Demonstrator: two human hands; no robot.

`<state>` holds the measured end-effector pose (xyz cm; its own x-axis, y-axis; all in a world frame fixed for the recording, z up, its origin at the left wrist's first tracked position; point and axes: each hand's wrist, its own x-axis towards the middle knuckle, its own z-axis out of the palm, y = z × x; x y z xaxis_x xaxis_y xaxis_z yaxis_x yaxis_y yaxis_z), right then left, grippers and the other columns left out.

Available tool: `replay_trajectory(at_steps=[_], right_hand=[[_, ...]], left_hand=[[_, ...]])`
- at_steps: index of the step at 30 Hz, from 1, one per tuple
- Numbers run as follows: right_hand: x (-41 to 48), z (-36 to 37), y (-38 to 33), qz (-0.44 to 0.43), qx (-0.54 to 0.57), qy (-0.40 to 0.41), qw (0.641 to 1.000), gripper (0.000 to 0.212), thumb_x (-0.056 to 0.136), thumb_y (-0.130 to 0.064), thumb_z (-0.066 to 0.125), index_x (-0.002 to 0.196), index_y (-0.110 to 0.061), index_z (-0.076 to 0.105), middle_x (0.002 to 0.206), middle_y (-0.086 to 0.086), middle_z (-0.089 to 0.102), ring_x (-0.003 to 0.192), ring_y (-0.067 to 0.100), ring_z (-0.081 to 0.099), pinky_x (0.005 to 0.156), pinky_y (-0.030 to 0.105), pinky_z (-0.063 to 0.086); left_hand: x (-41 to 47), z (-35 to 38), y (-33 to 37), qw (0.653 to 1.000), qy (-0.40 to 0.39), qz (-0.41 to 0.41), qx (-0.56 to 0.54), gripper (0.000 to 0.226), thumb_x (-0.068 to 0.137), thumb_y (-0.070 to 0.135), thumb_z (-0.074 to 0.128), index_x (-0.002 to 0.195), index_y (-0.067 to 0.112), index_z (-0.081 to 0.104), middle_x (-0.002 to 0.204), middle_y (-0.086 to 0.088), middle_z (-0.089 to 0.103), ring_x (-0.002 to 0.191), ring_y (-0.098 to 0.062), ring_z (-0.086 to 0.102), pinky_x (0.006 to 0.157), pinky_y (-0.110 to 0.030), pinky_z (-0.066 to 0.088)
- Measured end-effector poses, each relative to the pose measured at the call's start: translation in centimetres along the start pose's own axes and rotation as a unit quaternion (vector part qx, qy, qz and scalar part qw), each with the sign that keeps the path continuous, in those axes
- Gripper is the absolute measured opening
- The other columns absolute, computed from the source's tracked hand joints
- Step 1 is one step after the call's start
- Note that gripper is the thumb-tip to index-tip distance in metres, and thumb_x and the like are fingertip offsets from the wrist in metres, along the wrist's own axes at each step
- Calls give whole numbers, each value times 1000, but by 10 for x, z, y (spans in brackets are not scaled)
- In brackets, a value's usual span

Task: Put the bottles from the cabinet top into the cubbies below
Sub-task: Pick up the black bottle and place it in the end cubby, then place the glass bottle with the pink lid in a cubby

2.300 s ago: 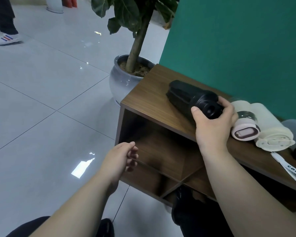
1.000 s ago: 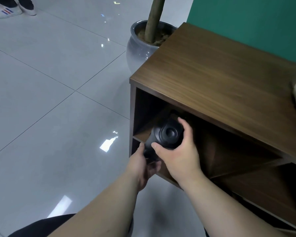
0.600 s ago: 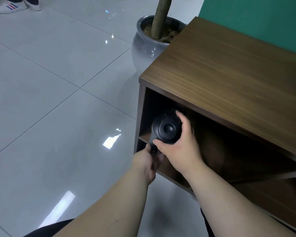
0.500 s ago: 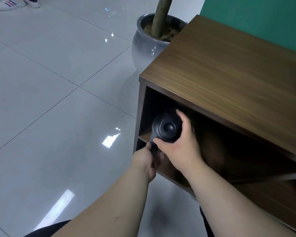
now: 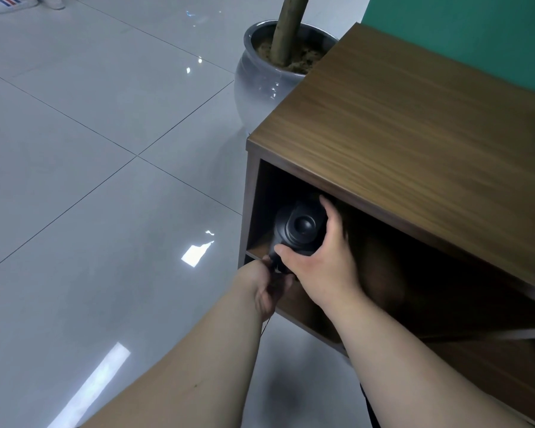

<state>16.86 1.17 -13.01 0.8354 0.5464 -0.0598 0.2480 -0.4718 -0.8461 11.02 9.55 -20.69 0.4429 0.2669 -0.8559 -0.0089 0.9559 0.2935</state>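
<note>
A black bottle (image 5: 300, 227) lies on its side inside the upper left cubby of the brown wooden cabinet (image 5: 414, 143), its round end facing me. My right hand (image 5: 318, 257) wraps around that end. Just below it, my left hand (image 5: 266, 285) is closed on a dark strap or handle at the bottle's lower edge, near the cubby's front shelf. The bottle's far end is hidden in the dark cubby. The part of the cabinet top in view has no bottles on it.
A grey ceramic pot (image 5: 266, 75) with a plant trunk stands on the floor behind the cabinet's left end. Glossy grey floor tiles (image 5: 90, 180) spread to the left. A green wall (image 5: 476, 35) backs the cabinet. A person's sneakers (image 5: 10, 1) show at top left.
The black bottle was on the cabinet top in my right hand; now it sits in the upper left cubby. My left hand has joined underneath. Over the last half second little has moved.
</note>
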Motion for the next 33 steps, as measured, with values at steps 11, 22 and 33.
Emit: replay_trajectory(at_steps=[11,22,33], right_hand=[[-1,-4,2,16,-35,-19,999,122,64,-30,90,157,-34,11,162,0,27,144,18,33,102,19,27],[-52,-47,7,45,-78,-68,994,109,78,-17,68,155,-44,-4,166,-2,14,148,19,27,115,39,34],[-144,-152,-32,-120,56,156,979,24,83,-31,63,106,-38,66,86,-6,61,82,19,63,76,40,53]], left_hand=[[2,-4,1,1000,-13,-1,1,39,107,14,38,131,0,66,123,-18,75,99,-28,75,83,-41,65],[-63,-20,-7,973,59,22,222,41,96,28,54,122,0,69,92,-15,70,71,-31,70,52,-27,55],[-219,11,-41,947,-64,130,288,28,103,26,51,98,5,69,95,-13,78,83,-27,63,65,-30,49]])
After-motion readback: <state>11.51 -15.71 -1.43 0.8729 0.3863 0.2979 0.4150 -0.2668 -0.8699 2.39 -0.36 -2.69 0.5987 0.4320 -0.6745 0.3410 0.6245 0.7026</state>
